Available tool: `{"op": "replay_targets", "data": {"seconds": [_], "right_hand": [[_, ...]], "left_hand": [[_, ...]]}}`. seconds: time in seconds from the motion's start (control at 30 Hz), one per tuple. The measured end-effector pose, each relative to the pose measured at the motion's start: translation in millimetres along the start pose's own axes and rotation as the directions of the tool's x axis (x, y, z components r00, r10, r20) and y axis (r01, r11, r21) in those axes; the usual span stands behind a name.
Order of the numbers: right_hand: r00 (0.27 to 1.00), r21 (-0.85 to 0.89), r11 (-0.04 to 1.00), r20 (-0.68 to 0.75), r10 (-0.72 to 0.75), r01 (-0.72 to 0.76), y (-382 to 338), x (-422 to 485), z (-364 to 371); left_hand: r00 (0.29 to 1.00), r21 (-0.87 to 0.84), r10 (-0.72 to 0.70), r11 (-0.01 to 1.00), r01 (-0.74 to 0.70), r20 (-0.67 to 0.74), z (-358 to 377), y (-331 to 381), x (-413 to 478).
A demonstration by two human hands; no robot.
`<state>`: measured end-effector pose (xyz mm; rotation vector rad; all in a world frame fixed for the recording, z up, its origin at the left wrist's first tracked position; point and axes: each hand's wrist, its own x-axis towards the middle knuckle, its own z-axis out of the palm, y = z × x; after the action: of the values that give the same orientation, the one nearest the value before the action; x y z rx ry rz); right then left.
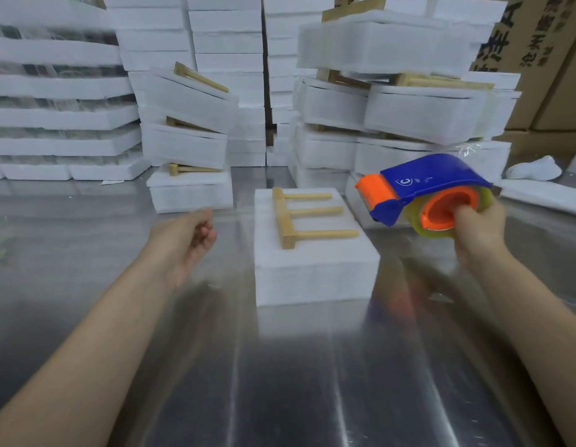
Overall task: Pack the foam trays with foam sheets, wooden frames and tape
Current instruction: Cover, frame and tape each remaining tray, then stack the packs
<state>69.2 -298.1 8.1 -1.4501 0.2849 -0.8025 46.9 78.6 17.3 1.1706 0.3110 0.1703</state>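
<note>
White foam tray [312, 269], three-pronged wooden frame [307, 216] flat on top

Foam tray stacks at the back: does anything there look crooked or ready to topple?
Yes. The left-centre stack leans: its top foam tray sits tilted, propped on wooden frames poking out between layers. The right stack is similarly uneven. Nothing looks spilled or broken.

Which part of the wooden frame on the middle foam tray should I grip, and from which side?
Probably the thick crossbar of the wooden frame, pinched from above and the left by the free left hand. The frame lies flat on the foam tray, its three thin prongs point right, and the right hand holds the tape dispenser.
</note>
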Motion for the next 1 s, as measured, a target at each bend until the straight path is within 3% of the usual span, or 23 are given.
{"op": "replay_targets", "data": {"seconds": [0.13,0.23,0.27,0.33,0.4,0.47,0.53,0.6,0.67,0.7,0.73,0.8,0.9,1.0], "right_hand": [[0.998,-0.004,0.998,0.014,0.059,-0.059,10,0,0],[0.995,-0.018,0.996,0.049,0.091,-0.09,17,-3,-3],[0.992,-0.021,0.994,0.063,0.108,-0.107,19,-4,-3],[0.988,-0.009,0.991,0.077,0.135,-0.134,21,-4,-4],[0.986,-0.005,0.989,0.08,0.149,-0.149,23,-5,-4],[0.985,0.0,0.989,0.085,0.15,-0.151,24,-5,-4],[0.984,-0.001,0.989,0.094,0.148,-0.149,25,-5,-4],[0.983,-0.009,0.989,0.109,0.148,-0.148,25,-6,-5],[0.981,-0.007,0.989,0.121,0.149,-0.15,27,-6,-6],[0.981,-0.006,0.989,0.125,0.151,-0.151,27,-6,-6],[0.98,-0.007,0.989,0.127,0.15,-0.151,27,-5,-6],[0.981,-0.015,0.99,0.134,0.141,-0.14,28,-5,-7],[0.981,-0.016,0.991,0.146,0.131,-0.13,26,-6,-9],[0.975,-0.021,0.991,0.174,0.137,-0.135,25,-5,-15]], "left_hand": [[0.994,0.073,-0.11,0.991,0.112,-0.019,0,-15,4],[0.999,0.435,-0.043,0.9,0.034,0.011,4,-29,1],[0.998,0.627,0.05,0.777,-0.057,0.03,6,-33,0],[0.969,0.906,0.222,0.379,-0.189,0.11,14,-37,-5],[0.939,0.982,0.299,0.028,-0.188,0.171,20,-40,-12],[0.938,0.979,0.294,-0.141,-0.147,0.183,20,-46,-12],[0.956,0.978,0.238,-0.161,-0.136,0.172,15,-49,-12],[0.956,0.984,0.234,-0.003,-0.179,0.174,14,-40,-12],[0.911,0.944,0.361,0.177,-0.278,0.2,26,-23,-18],[0.863,0.915,0.451,0.204,-0.348,0.227,38,-16,-22],[0.817,0.887,0.504,0.19,-0.421,0.28,54,-9,-28],[0.767,0.835,0.478,0.116,-0.537,0.427,96,-1,-40],[0.773,0.811,0.285,-0.026,-0.584,0.566,154,-9,-47],[0.831,0.823,0.086,-0.224,-0.522,0.55,173,-31,-29]]}}
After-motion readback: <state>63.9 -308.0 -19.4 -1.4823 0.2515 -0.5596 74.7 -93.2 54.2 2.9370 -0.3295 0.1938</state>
